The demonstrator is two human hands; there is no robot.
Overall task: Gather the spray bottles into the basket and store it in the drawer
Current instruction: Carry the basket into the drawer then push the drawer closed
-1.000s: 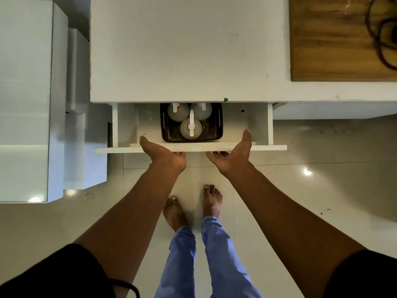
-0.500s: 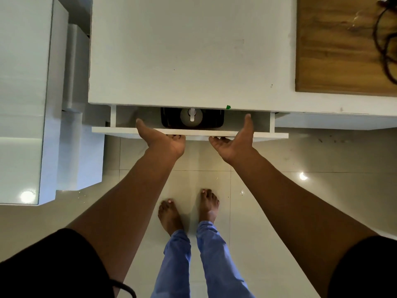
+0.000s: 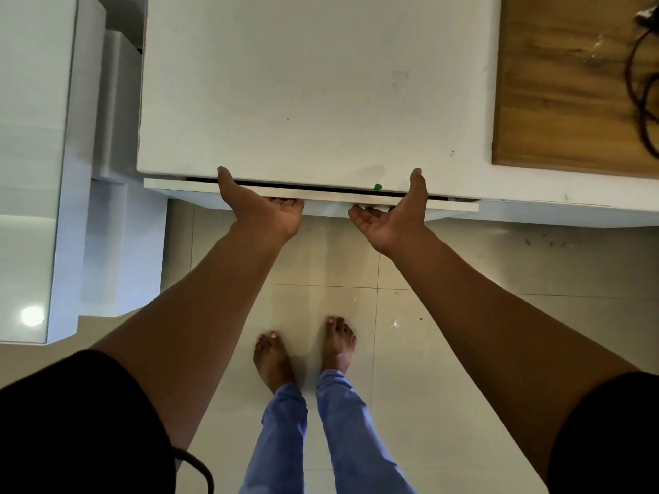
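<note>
Now press evenly: your left hand and right hand, both open-palmed, rest on the drawer front; only a slit remains. Basket and bottles are hidden, presumably inside.

A wooden board with a black cable lies on the white countertop.
</note>
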